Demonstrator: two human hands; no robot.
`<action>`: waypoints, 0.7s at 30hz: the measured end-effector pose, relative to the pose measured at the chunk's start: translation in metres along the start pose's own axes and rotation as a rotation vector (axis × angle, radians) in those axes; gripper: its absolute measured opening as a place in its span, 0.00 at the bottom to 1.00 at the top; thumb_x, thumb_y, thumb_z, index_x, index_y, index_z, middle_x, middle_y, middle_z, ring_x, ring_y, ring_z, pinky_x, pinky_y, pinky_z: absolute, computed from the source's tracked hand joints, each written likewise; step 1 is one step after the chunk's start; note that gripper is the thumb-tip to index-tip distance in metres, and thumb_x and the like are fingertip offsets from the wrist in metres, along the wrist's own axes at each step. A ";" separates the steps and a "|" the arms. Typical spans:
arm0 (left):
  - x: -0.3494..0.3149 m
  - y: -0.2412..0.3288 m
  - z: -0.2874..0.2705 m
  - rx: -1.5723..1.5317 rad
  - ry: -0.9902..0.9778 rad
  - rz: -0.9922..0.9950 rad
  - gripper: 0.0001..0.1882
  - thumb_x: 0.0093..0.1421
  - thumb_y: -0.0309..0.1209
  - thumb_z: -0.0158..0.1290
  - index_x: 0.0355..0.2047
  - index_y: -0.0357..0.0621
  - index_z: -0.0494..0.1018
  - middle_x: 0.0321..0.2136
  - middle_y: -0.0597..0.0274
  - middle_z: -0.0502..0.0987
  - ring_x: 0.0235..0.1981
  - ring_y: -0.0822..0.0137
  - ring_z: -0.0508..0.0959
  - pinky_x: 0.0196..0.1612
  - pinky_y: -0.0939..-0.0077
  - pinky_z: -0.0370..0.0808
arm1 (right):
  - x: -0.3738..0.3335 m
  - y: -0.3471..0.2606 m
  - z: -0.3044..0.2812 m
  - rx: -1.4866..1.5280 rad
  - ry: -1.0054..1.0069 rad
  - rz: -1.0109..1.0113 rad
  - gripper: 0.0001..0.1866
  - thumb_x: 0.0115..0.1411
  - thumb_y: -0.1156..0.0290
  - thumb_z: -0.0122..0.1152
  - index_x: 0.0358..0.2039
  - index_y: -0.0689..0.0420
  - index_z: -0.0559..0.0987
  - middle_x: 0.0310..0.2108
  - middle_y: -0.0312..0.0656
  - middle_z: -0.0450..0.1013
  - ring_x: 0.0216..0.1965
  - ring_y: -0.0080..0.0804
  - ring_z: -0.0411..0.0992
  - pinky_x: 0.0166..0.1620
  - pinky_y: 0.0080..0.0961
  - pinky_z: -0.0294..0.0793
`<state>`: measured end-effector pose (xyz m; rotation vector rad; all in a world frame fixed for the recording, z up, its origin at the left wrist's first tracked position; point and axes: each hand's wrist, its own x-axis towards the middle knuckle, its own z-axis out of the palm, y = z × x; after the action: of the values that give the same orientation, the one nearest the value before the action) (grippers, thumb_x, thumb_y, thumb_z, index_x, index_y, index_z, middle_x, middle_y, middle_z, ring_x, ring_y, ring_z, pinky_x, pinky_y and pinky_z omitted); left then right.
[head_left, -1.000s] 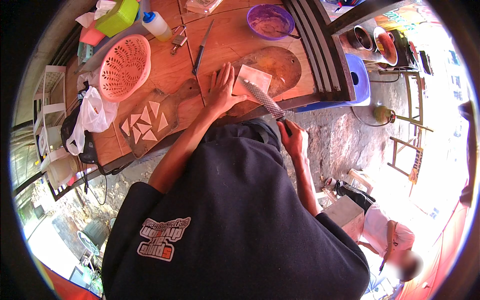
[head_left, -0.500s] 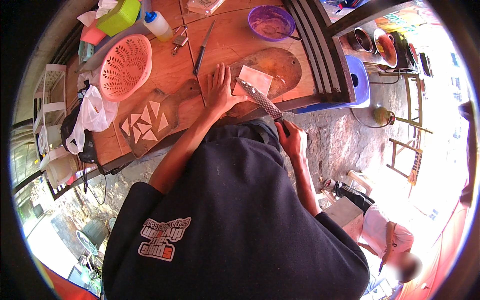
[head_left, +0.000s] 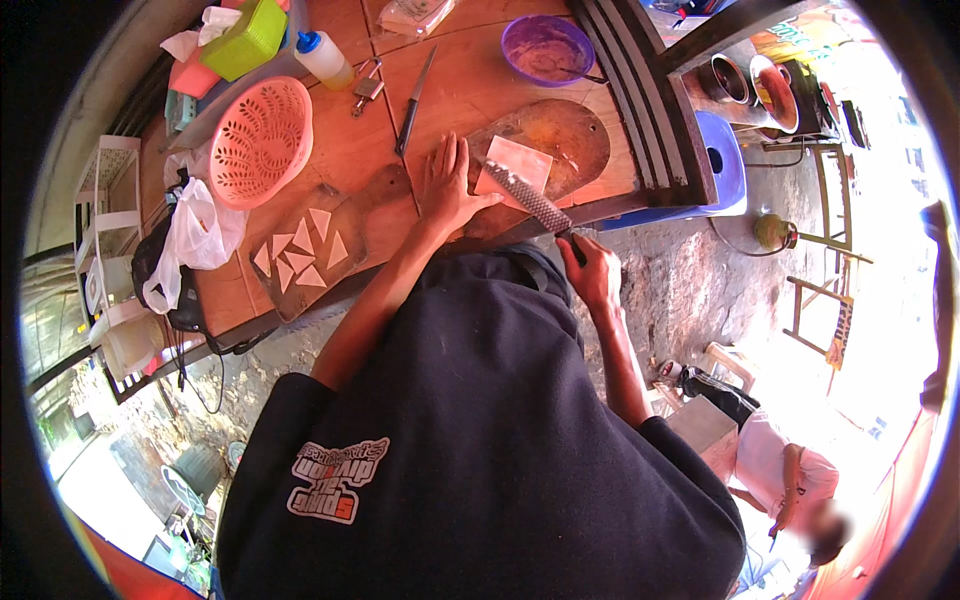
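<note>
A square pale pink sheet (head_left: pixel 530 163), perhaps dough, lies on a round-ended wooden cutting board (head_left: pixel 582 130) at the table's near edge. My right hand (head_left: pixel 596 272) grips the dark handle of a kitchen knife (head_left: pixel 540 207) with a dimpled blade. The blade slants across the sheet, its tip near the sheet's left side. Flat beside the sheet's left edge, my left hand (head_left: pixel 450 190) has its fingers stretched out and thumb toward the blade. Several pale triangles (head_left: pixel 302 240) rest on a second wooden board (head_left: pixel 350 222) to the left.
A purple bowl (head_left: pixel 512 66) of pale paste stands beyond the board. A smaller knife (head_left: pixel 408 125), padlock (head_left: pixel 369 88), squeeze bottle (head_left: pixel 322 60), pink basket (head_left: pixel 246 190) and white plastic bag (head_left: pixel 200 235) occupy the table's left. Another person (head_left: pixel 785 470) is at lower right.
The whole view has shifted slightly, so everything sits a little farther right and mostly lower. Both hands, the knife and the sheet keep nearly the same places relative to each other.
</note>
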<state>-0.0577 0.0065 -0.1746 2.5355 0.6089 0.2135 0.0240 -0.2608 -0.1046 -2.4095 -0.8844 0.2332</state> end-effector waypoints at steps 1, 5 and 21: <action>0.000 -0.001 0.000 -0.003 0.002 0.015 0.65 0.45 0.62 0.64 0.69 0.31 0.45 0.70 0.39 0.44 0.72 0.47 0.42 0.71 0.52 0.42 | 0.005 0.002 -0.001 -0.019 0.024 0.017 0.13 0.60 0.59 0.63 0.32 0.57 0.81 0.27 0.49 0.77 0.29 0.50 0.77 0.32 0.39 0.75; 0.000 -0.002 0.002 -0.053 0.021 0.046 0.63 0.47 0.61 0.63 0.68 0.30 0.46 0.69 0.36 0.44 0.72 0.44 0.43 0.71 0.51 0.43 | 0.026 0.011 -0.011 -0.080 0.111 0.081 0.13 0.60 0.60 0.63 0.31 0.59 0.81 0.27 0.49 0.78 0.28 0.50 0.77 0.31 0.40 0.75; 0.004 0.003 -0.004 -0.040 -0.010 -0.020 0.59 0.48 0.61 0.62 0.67 0.30 0.52 0.68 0.39 0.49 0.71 0.47 0.45 0.70 0.50 0.46 | 0.027 0.010 -0.018 0.112 0.129 0.146 0.19 0.60 0.56 0.64 0.40 0.60 0.77 0.27 0.51 0.78 0.24 0.48 0.77 0.29 0.39 0.74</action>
<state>-0.0541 0.0074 -0.1696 2.4896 0.6201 0.2041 0.0567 -0.2577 -0.0949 -2.3573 -0.6227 0.1752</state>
